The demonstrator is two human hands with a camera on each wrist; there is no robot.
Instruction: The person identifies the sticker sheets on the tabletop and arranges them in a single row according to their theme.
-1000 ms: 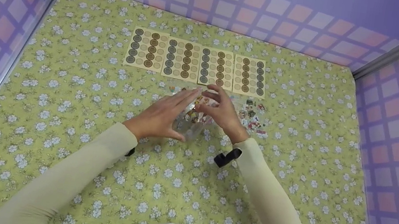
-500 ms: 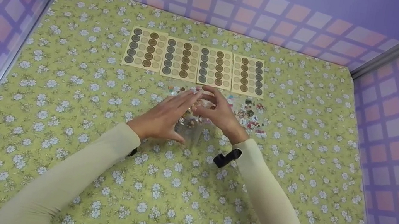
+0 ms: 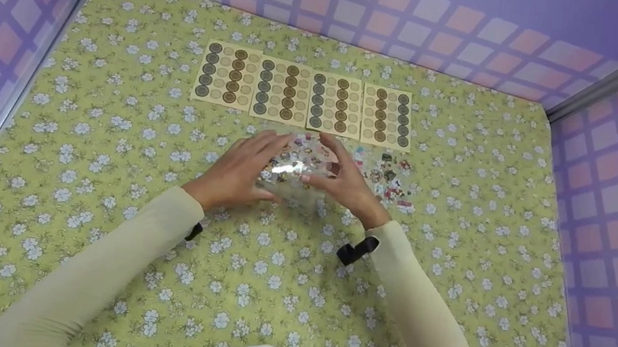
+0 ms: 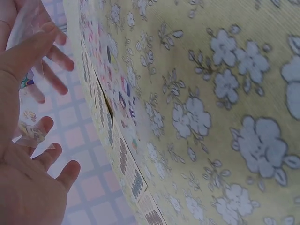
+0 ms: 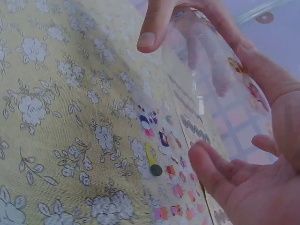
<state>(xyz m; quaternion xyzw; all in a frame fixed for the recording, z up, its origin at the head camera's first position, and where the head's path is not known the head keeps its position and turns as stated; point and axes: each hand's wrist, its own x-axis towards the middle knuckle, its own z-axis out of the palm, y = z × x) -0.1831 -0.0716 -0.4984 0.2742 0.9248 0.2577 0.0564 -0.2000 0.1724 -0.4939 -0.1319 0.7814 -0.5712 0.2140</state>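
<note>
A clear sheet of small colourful stickers (image 3: 291,168) is bowed between both hands above the table; light glints off its upper face. My left hand (image 3: 237,169) holds its left side, thumb toward me and fingers on the far side. My right hand (image 3: 349,182) grips the right side, with thumb and forefinger around the edge. The right wrist view shows the transparent sheet (image 5: 187,61) curving between the two hands. Only part of the sticker sheet (image 4: 30,133) shows beside the left fingers in the left wrist view. Below lie more clear sticker sheets (image 3: 391,191), partly hidden.
Several cream sheets with rows of grey, brown and pale circles (image 3: 281,91) lie side by side behind the hands. A yellow floral cloth (image 3: 242,303) covers the table. Purple checked panels (image 3: 414,25) stand along its back and sides.
My hands have moved apart, the left one shifting left, and the sheet between them is spread wider, so more of its stickers show.
</note>
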